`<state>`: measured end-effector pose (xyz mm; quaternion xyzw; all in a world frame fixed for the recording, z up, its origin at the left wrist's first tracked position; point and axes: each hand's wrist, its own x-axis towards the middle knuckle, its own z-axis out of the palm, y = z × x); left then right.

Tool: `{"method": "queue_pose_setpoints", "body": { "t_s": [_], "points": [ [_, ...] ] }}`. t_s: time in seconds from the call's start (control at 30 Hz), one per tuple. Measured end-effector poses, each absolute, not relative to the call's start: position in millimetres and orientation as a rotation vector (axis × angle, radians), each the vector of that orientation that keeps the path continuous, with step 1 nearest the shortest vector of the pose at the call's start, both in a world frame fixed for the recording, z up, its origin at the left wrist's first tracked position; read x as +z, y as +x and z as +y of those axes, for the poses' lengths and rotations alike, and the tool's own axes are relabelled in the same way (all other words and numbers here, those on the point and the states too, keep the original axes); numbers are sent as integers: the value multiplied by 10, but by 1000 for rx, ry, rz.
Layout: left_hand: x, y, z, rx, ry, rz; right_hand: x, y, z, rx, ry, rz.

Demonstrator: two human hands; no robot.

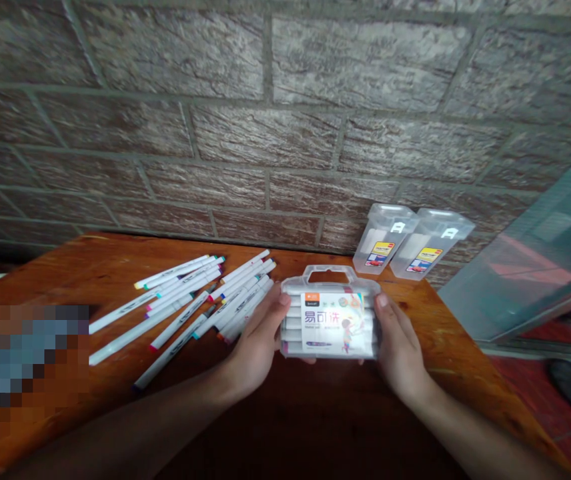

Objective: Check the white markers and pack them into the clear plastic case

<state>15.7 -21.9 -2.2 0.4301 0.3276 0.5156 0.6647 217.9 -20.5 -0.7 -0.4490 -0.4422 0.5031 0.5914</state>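
A clear plastic marker case [330, 313] with a carry handle and a colourful printed label lies on the wooden table [90, 267], full of white markers. My left hand [258, 343] grips its left side, thumb on top. My right hand [398, 343] grips its right side the same way. Both hands hold the case between them, just above or on the tabletop. A loose pile of white markers [190, 303] with coloured caps lies spread out left of the case, close to my left hand.
Two more clear marker cases [410, 247] lean against the brick wall at the back right. A glass panel [540, 260] stands to the right of the table. A blurred patch covers the table's left front.
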Motion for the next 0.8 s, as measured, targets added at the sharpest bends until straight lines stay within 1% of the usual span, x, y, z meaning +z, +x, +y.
{"method": "queue_pose_setpoints", "body": {
  "t_s": [0.2, 0.4, 0.63, 0.8],
  "points": [
    [35, 134, -174, 1176, 862, 668, -37, 2231, -140, 1331, -1007, -1047],
    [101, 101, -153, 1221, 829, 646, -6, 2252, -108, 1416, -926, -1050],
    [88, 82, -125, 1240, 801, 671, 27, 2247, -94, 1407, -883, -1027],
    [52, 83, -99, 1195, 919, 681, 32, 2290, -89, 1338, -918, -1047]
  ]
}}
